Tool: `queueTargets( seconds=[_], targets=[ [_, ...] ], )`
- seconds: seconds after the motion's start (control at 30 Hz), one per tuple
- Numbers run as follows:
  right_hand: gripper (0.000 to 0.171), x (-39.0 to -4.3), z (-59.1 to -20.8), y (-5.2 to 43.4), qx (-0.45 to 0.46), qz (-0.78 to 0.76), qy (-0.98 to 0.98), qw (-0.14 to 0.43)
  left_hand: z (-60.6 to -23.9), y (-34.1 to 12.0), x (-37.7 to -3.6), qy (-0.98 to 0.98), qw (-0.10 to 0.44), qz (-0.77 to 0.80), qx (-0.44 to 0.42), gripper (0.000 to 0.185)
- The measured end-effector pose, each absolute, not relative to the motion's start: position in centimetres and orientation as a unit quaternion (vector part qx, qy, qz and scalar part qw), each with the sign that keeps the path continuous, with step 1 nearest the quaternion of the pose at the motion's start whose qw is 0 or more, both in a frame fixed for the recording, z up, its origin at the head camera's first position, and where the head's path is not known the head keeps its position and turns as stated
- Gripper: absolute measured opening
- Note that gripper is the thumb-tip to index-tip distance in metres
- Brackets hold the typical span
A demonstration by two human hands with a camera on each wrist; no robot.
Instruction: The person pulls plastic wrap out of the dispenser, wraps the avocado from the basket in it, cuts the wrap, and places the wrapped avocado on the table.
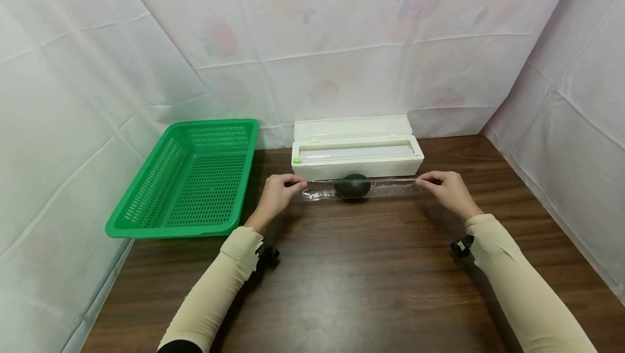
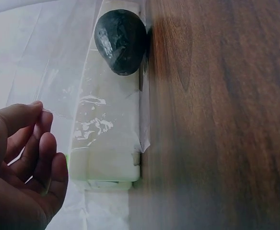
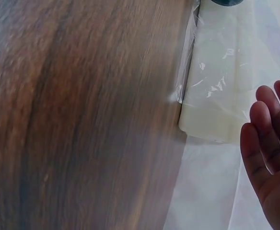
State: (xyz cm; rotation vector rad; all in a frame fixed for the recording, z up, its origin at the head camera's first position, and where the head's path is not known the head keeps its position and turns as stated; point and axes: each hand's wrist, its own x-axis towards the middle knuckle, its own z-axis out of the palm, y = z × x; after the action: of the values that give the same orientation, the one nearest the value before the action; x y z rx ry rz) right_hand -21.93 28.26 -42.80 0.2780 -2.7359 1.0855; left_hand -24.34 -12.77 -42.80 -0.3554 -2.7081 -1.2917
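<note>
Stretching across the dark wooden table (image 1: 342,277), two beige-sleeved forearms reach forward from the near edge. The left hand (image 1: 275,196) pinches one end of a clear plastic wrap sheet (image 1: 386,186) between thumb and curled fingers, and the right hand (image 1: 449,190) pinches the other end the same way, so the film runs taut between them. A dark avocado (image 1: 352,185) sits at the middle of that strip. Just behind it lies the white wrap dispenser (image 1: 356,152), lid open, its roll showing. To the left, near the wall, rests a green basket (image 1: 190,179).
</note>
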Motion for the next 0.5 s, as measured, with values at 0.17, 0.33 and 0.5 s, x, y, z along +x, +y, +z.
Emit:
queueTargets(
  seconds=[0.17,0.33,0.5],
  targets=[
    [0.025,-22.4,-43.0,28.2,0.085,0.364,-0.923,0.095,-42.9,-12.7,-24.6,-0.887,0.055,-0.446,-0.102,0.016],
    [0.025,-22.8,-43.4,28.0,0.078,0.367,-0.922,0.097,-43.2,-12.7,-25.1,-0.884,0.059,-0.455,-0.094,0.015],
    [0.025,-23.1,-43.5,27.8,0.067,0.37,-0.921,0.101,-43.3,-12.6,-25.5,-0.879,0.062,-0.464,-0.089,0.016]
  ],
)
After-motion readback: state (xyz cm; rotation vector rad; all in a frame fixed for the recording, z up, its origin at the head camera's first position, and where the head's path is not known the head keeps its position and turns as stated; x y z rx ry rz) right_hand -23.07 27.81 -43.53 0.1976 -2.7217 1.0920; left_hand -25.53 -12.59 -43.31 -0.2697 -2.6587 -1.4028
